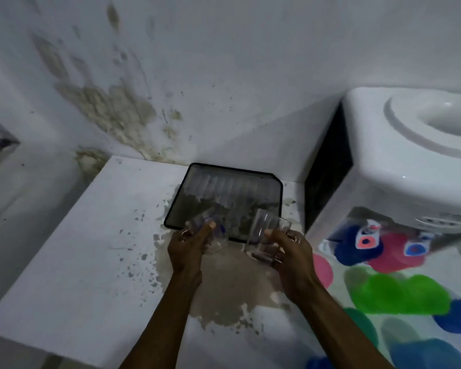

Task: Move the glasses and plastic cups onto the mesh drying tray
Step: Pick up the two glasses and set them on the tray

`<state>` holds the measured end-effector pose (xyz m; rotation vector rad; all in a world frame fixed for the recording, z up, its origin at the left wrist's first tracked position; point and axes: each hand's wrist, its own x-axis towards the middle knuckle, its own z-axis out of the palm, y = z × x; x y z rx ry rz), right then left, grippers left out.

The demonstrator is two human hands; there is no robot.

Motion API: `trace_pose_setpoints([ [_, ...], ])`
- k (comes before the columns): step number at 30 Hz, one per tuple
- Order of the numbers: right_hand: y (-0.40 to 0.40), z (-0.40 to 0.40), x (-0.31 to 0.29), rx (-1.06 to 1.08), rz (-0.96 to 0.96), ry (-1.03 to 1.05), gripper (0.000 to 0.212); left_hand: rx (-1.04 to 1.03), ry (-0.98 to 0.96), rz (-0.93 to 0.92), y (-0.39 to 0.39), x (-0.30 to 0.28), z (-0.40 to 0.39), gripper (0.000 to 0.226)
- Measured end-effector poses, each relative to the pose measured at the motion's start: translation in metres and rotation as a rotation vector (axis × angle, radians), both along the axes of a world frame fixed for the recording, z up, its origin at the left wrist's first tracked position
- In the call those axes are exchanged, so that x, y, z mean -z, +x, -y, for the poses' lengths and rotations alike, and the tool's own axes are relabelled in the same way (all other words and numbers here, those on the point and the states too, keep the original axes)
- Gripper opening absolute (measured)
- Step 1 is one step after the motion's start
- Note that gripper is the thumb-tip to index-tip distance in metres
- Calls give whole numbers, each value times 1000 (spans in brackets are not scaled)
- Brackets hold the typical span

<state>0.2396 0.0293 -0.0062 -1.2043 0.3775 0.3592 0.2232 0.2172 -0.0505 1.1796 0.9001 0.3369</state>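
Observation:
A black-rimmed mesh drying tray (250, 173) lies at the back of a white counter, against the wall. My left hand (188, 246) grips a clear glass (210, 222), tilted and blurred, over the tray's near left corner. My right hand (290, 251) holds two clear glasses (264, 233) side by side, tilted, at the tray's near right edge. Nothing stands on the tray's mesh. The bases of the glasses are partly hidden by my fingers.
The white counter (77, 249) has a worn grey-brown patch in front of the tray. A white water dispenser (399, 161) stands right of the tray, on a cloth with coloured spots (397, 294). The stained wall (197, 75) rises behind.

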Motion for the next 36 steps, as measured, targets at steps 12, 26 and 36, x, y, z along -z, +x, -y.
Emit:
trace_pose_setpoints([
  [12,86,-97,56,-11,-325,-92,61,346,180,-243,66,26,-105,45],
  [26,123,-109,69,-42,-157,-471,27,1296,1268,-385,132,32,-148,66],
  [36,134,-110,78,-53,-164,-474,35,1503,1411,-361,144,44,-147,54],
])
